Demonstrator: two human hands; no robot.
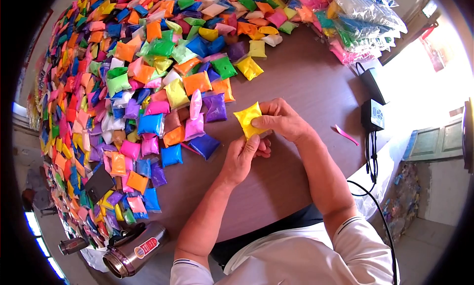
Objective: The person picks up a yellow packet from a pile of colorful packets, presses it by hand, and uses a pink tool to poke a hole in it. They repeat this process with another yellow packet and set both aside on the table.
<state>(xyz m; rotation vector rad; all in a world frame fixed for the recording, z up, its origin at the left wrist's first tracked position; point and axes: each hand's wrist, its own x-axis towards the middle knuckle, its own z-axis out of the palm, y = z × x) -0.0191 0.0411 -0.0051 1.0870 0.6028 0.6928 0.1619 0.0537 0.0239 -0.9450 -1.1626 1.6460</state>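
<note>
A small yellow packet (248, 118), plump and glossy, is held above the brown table between both of my hands. My right hand (282, 121) pinches its right side, thumb lying across the front. From below, my left hand (243, 156) grips the lower edge with thumb and fingers; some fingertips are hidden behind the packet. A large heap of small coloured packets (158, 107) spreads over the left and far side of the table. Closest to my hands are a purple packet (215, 108), a dark blue packet (204, 146) and another yellow packet (249, 68).
Filled clear plastic bags (368, 23) are stacked at the far right. A black box with cables (373, 116) sits at the right edge, near a pink strip-like tool (346, 135). A metal thermos (133, 250) lies at the lower left; a dark flat object (99, 183) rests on the heap.
</note>
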